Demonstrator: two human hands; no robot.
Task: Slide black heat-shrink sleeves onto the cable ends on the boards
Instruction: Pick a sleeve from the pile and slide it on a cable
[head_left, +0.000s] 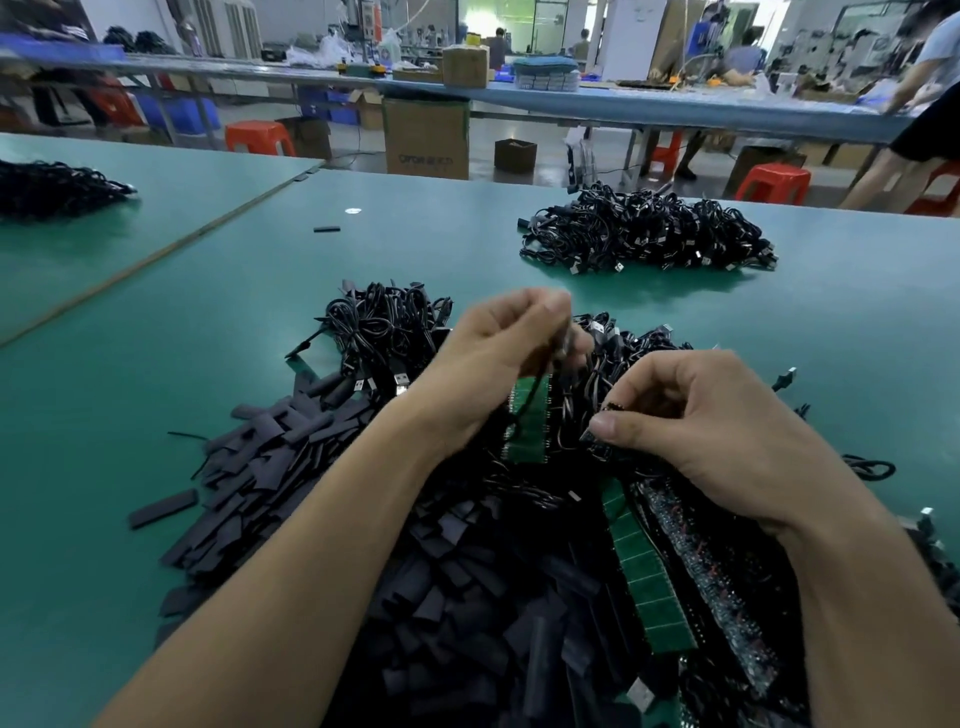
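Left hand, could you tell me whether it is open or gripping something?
Gripping: the left hand pinches a thin black cable that hangs over a green board strip.

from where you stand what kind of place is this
Most likely an electronics assembly workshop: green worktables, heaps of black USB cables and heat-shrink sleeves, strips of green circuit boards.

Grey printed lettering on the front of the brown cardboard box beyond the table, too blurred to read reliably, nothing else legible
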